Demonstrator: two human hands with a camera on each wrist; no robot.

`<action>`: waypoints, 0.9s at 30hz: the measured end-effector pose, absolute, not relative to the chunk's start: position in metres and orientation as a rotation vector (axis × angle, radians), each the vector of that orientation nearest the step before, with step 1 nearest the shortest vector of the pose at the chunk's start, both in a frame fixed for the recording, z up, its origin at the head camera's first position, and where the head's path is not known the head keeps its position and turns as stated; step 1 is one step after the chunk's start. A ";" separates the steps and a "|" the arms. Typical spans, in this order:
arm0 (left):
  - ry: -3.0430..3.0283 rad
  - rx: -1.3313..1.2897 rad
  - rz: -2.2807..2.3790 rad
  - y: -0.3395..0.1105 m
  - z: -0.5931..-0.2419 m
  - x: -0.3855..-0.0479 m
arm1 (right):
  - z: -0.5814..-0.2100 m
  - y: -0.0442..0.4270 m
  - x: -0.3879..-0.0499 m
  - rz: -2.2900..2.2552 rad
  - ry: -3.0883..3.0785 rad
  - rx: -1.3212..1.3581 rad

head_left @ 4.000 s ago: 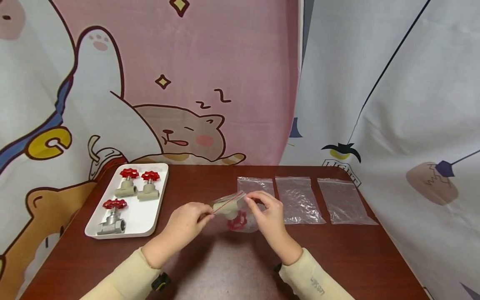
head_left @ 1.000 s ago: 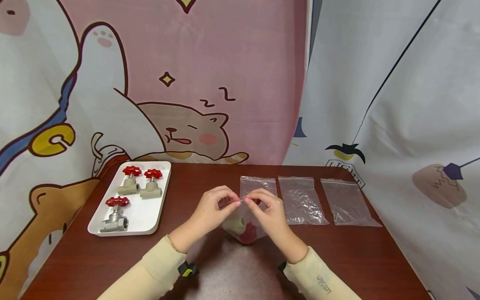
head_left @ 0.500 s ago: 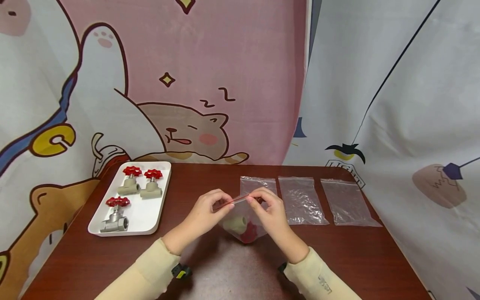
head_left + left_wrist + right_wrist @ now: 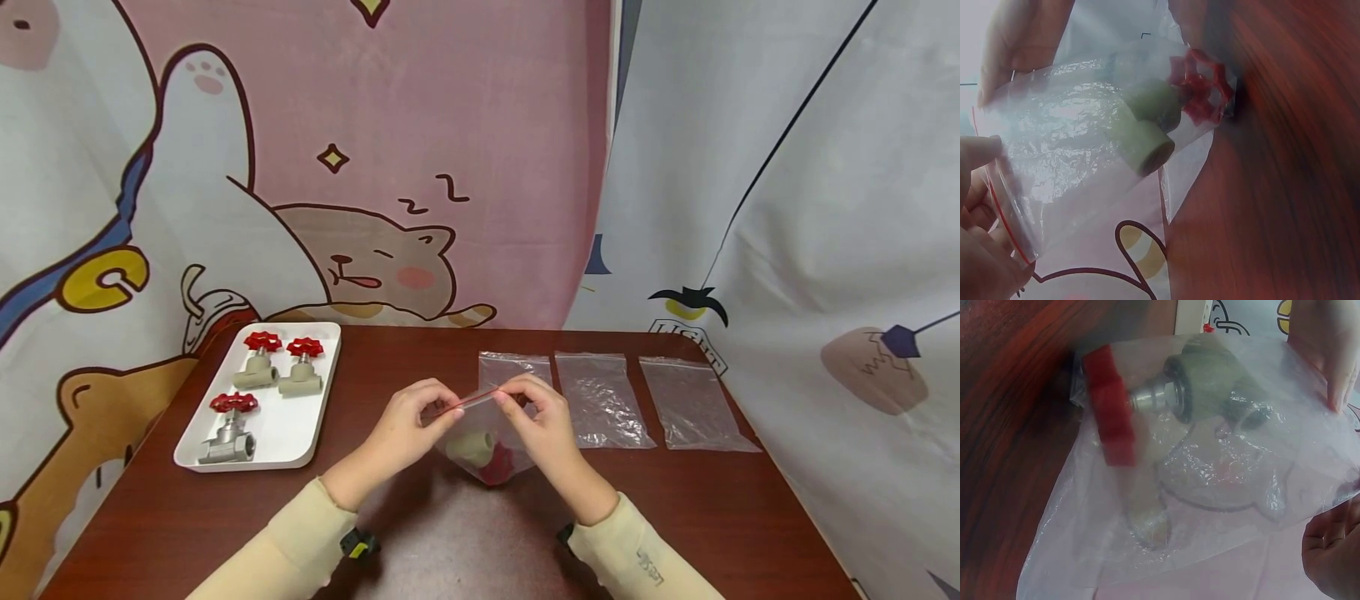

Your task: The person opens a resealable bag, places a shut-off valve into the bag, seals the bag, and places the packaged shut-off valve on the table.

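Between my hands hangs a clear zip bag (image 4: 1054, 150) with a red line along its top edge. Inside it lies a valve (image 4: 471, 448) with a beige-green body and a red handwheel (image 4: 1110, 406); the wheel is at the bag's bottom corner, near the table. My left hand (image 4: 408, 425) pinches the zip edge at its left part, thumb against fingers. My right hand (image 4: 542, 421) pinches the same edge further right. A stretch of the red seal shows between the two hands in the head view.
A white tray (image 4: 288, 429) at the left holds two beige valves (image 4: 302, 375) and a metal valve (image 4: 229, 442), all with red wheels. Flat zip bags (image 4: 600, 400) lie in a row at the back right of the brown table (image 4: 675, 517). A printed curtain hangs behind.
Over four seconds the bag has swung to hang lower, with the valve at its bottom. My left hand came close to the right along the seal, then slid back left.
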State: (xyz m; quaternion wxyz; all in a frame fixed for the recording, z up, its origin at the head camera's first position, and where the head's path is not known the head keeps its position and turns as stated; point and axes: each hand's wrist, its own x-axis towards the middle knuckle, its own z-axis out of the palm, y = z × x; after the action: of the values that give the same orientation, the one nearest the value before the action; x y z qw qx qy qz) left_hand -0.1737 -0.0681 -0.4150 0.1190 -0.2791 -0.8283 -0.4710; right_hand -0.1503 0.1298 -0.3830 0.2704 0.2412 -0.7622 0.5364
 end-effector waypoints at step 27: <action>-2.361 -0.811 -1.432 -0.084 -0.432 -0.174 | -0.387 0.139 -0.154 1.512 -2.063 0.569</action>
State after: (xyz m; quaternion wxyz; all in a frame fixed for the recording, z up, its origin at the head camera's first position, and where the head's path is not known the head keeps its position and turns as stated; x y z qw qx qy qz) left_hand -0.1742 -0.0835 -0.4322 0.1314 -0.2794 -0.8132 -0.4932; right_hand -0.1536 0.1393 -0.3867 0.2578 0.2098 -0.7606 0.5577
